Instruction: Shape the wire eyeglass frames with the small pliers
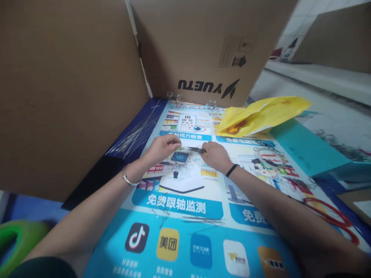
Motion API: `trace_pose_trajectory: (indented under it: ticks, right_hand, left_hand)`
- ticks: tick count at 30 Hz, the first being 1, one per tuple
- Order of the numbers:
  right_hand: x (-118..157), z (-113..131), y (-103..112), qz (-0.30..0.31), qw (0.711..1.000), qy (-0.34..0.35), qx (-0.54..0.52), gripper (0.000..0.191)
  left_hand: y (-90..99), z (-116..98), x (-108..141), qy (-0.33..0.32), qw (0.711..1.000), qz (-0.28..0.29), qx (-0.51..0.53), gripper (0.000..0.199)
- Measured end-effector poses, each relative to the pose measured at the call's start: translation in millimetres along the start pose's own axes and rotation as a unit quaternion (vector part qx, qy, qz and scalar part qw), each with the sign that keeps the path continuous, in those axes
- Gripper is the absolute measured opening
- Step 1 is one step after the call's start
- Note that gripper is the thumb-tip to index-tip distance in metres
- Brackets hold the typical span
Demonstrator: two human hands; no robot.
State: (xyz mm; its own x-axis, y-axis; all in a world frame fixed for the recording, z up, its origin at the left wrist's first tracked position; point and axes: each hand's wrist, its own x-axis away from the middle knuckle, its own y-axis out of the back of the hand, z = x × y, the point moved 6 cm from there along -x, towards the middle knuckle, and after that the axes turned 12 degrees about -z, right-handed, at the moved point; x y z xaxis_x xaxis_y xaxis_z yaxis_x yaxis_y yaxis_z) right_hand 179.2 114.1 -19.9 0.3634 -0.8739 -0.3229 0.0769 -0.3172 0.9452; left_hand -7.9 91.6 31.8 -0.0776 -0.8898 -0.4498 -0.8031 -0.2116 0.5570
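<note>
Over the middle of the printed poster (179, 204), my left hand (162, 148) is pinched closed on something too small to make out. My right hand (215, 155) is wrapped round a pair of dark-tipped pliers (197, 150), whose jaws point left toward my left fingertips. A narrow gap separates the plier tips from those fingertips. Thin wire pieces (203, 221) lie on the poster nearer to me. A coil of pale wire (271, 157) rests to the right of my right hand.
Cardboard panels (203, 46) stand at the back and left. Long thin rods (133, 135) lie at the left edge. At the right are a yellow bag (263, 114), a turquoise box (310, 146) and red coils (330, 212). A green tape roll (26, 239) sits lower left.
</note>
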Motion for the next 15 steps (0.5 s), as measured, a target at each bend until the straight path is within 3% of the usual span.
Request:
trace_pose_trajectory:
  ticks: [2, 4, 7, 11, 15]
  right_hand:
    - [0, -1, -2, -0.001, 1.000, 0.000, 0.001, 0.021]
    - [0, 0, -3, -0.009, 1.000, 0.006, 0.002, 0.022]
    - [0, 0, -2, -0.018, 1.000, 0.013, 0.001, 0.022]
    - [0, 0, -3, 0.000, 1.000, 0.004, 0.010, 0.025]
    - [0, 1, -1, 0.012, 1.000, 0.001, 0.015, 0.024]
  left_hand:
    - [-4.6, -18, 6, -0.037, 0.994, 0.104, 0.001, 0.013]
    - [-11.4, -36, 18, -0.070, 0.970, 0.233, 0.008, 0.013]
    - [-16.0, -48, 38, -0.030, 0.933, 0.359, -0.003, 0.013]
    - [-16.6, -55, 51, -0.007, 0.926, 0.374, -0.044, 0.008]
    - [-16.2, -71, 70, -0.102, 0.924, 0.346, -0.130, 0.010]
